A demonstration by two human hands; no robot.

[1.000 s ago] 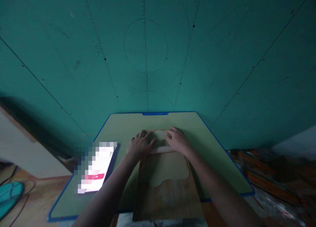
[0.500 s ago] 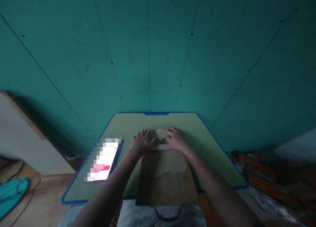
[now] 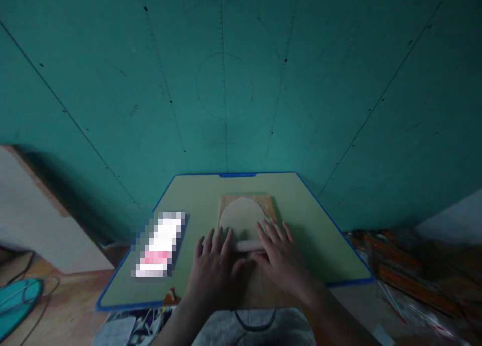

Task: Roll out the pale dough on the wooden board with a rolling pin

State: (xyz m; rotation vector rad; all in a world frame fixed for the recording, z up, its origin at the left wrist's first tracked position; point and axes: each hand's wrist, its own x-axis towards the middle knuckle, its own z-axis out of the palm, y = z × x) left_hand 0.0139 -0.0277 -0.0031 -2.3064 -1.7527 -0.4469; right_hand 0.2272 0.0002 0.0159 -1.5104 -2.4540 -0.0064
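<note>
A flat, pale sheet of dough (image 3: 243,216) covers much of a wooden board (image 3: 268,200) on the small table. Across the dough lies a light rolling pin (image 3: 249,245), its two ends under my hands. My left hand (image 3: 215,258) rests on the pin's left end, fingers spread and pointing forward. On the right end lies my right hand (image 3: 277,250), its fingers also stretched out flat. The near part of the board is partly hidden by my hands and is in shadow.
The table (image 3: 320,235) is pale green with a blue edge. A blurred-out phone (image 3: 161,245) with a bright screen lies on its left side. Behind stands a green wall (image 3: 233,85). Orange and clear-wrapped items (image 3: 406,280) lie at the lower right, a turquoise object (image 3: 18,301) at the lower left.
Both hands and the rolling pin have moved toward my body, from the far part of the board to its middle. The far part of the dough now shows. The camera view has shifted slightly.
</note>
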